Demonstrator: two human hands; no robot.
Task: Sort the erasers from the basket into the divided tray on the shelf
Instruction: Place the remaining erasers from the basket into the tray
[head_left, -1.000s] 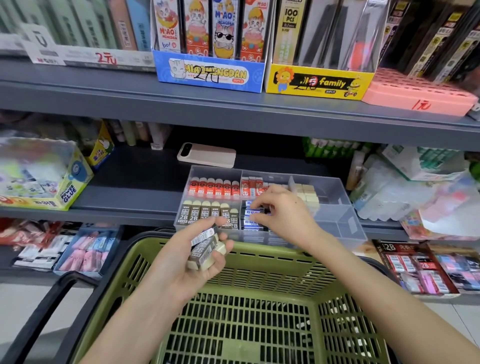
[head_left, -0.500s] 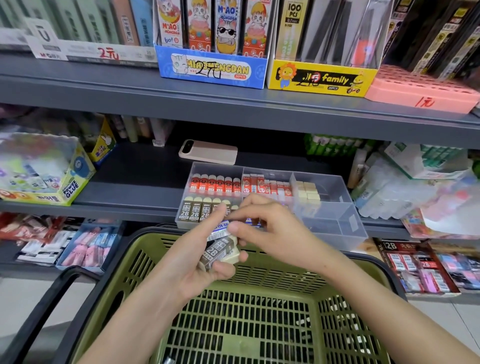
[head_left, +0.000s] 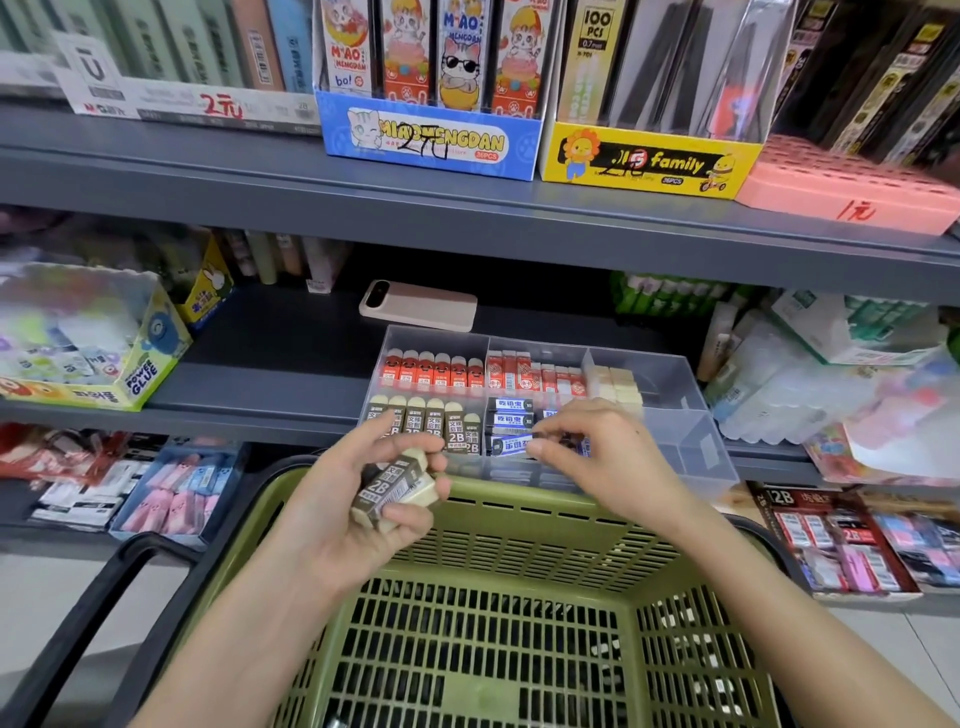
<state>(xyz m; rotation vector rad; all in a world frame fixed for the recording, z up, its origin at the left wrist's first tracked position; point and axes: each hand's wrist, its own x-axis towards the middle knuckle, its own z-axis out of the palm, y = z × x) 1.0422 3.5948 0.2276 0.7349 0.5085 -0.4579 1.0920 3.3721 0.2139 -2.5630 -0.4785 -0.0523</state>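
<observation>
Left hand (head_left: 332, 525) gripped 2B erasers (head_left: 395, 488); right hand (head_left: 608, 460) pinched blue-sleeved eraser (head_left: 509, 445) — best set flat beside matching stack (head_left: 508, 410).

Reach into the divided tray (head_left: 670, 371) is limited above by the upper shelf board (head_left: 467, 223) and below by the green basket's rim (head_left: 545, 501), while open room is left in its front right compartment (head_left: 691, 452) and beside the cream erasers (head_left: 618, 384), the other four compartments being filled.

Olive-green slotted basket (head_left: 519, 525) — brown-sleeved cream erasers (head_left: 395, 488) — clear tray (head_left: 675, 452).
</observation>
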